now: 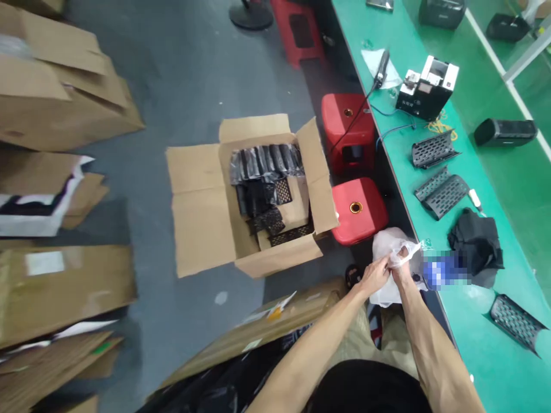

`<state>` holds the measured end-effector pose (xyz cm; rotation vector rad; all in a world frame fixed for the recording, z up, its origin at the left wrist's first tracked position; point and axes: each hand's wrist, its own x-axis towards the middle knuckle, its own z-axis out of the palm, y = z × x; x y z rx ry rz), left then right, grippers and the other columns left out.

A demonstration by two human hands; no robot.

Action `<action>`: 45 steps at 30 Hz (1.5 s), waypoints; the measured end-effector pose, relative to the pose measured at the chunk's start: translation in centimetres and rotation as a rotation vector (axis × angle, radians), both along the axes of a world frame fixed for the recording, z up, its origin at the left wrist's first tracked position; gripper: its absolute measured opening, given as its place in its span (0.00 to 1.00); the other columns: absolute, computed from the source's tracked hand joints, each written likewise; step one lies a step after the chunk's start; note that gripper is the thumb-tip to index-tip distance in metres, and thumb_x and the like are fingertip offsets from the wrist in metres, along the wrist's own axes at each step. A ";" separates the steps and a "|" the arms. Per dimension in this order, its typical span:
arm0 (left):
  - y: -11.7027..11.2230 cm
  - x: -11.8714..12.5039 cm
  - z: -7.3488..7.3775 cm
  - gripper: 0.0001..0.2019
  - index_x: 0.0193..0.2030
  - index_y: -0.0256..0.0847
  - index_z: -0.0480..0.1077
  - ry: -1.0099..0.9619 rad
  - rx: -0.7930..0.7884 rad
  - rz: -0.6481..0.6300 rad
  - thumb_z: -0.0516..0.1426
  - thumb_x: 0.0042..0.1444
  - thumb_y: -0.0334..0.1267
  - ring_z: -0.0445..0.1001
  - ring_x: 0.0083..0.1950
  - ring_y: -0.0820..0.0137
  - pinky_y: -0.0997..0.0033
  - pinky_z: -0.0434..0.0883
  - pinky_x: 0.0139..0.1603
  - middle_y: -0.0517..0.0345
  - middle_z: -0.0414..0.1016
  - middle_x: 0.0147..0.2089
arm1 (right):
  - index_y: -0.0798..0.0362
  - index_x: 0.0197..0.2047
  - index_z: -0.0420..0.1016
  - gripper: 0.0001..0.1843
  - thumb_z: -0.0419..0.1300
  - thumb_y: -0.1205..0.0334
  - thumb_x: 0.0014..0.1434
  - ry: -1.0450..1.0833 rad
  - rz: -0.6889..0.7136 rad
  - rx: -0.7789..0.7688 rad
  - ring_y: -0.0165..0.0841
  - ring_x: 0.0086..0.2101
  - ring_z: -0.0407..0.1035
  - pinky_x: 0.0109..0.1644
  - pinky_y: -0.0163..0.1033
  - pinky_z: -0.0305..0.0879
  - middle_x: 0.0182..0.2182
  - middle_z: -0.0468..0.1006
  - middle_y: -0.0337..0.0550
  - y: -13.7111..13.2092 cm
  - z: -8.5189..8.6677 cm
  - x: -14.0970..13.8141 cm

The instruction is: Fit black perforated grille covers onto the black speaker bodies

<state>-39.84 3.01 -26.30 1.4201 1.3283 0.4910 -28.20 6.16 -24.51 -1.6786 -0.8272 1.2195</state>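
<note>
A white, thin plastic bag hangs in front of me beside the edge of the green-topped table. My left hand pinches the gathered top of the bag with closed fingers. Right against it, my right hand is closed on the same gathered part, its fingers partly covered by the plastic. What the bag contains cannot be made out. Just right of the bag lie a blurred blue item and a bunched black cloth-like thing on the table.
An open cardboard box holds wrapped black parts. Red stools stand between it and the green table. Perforated black covers, a black-and-white device and a corded tool lie there. Cartons are stacked left.
</note>
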 end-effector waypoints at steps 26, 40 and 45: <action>1.8 3.4 7.6 0.14 0.57 0.43 0.75 0.157 0.515 0.073 0.53 0.70 0.39 0.74 0.61 0.54 0.45 0.73 0.67 0.45 0.78 0.56 | 0.53 0.51 0.80 0.23 0.58 0.42 0.70 -0.489 -0.035 0.076 0.45 0.45 0.78 0.52 0.52 0.75 0.45 0.83 0.52 -10.9 13.5 8.7; 7.7 20.1 12.1 0.23 0.66 0.41 0.75 0.294 0.797 -0.696 0.58 0.66 0.38 0.64 0.76 0.49 0.38 0.60 0.79 0.44 0.75 0.70 | 0.51 0.44 0.82 0.30 0.61 0.34 0.52 -0.335 -0.280 -0.175 0.48 0.40 0.80 0.47 0.50 0.76 0.40 0.86 0.53 -12.1 14.7 24.9; 7.7 19.4 11.7 0.25 0.69 0.38 0.72 0.330 0.842 -0.883 0.57 0.66 0.38 0.62 0.79 0.50 0.38 0.59 0.80 0.39 0.70 0.74 | 0.50 0.44 0.80 0.30 0.61 0.34 0.52 -0.260 -0.349 -0.213 0.48 0.40 0.81 0.46 0.49 0.77 0.39 0.87 0.51 -14.5 14.5 25.4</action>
